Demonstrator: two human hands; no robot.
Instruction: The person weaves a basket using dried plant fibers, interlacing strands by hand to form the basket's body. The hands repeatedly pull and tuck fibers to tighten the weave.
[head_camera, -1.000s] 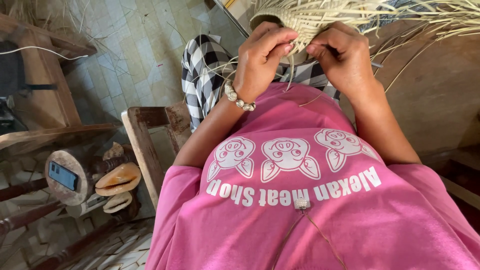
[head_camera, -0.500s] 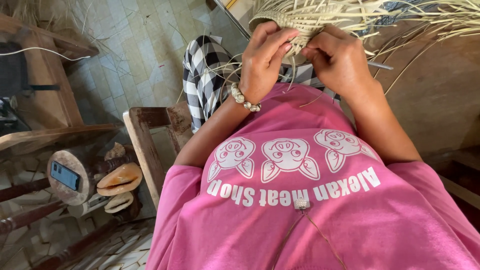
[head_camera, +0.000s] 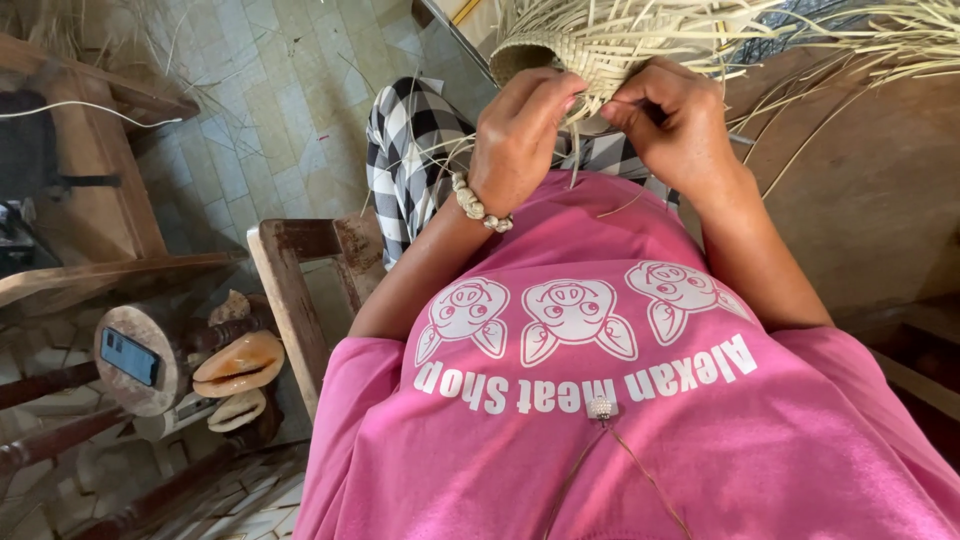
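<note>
Two hands on one woven straw piece (head_camera: 590, 50): left hand (head_camera: 520, 135) fingers pinch strands, right hand (head_camera: 675, 125) likewise.

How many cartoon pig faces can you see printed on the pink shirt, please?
3: one pig face on the left, one in the middle, and one on the right, in a row across the pink shirt, below the two forearms. None seems hidden.

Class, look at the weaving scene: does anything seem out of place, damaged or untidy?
Nothing looks damaged. The left hand and right hand both grip the half-woven straw piece, whose loose strands stick out unwoven at the edge. A few stray straws lie scattered on the tiled floor.
</note>
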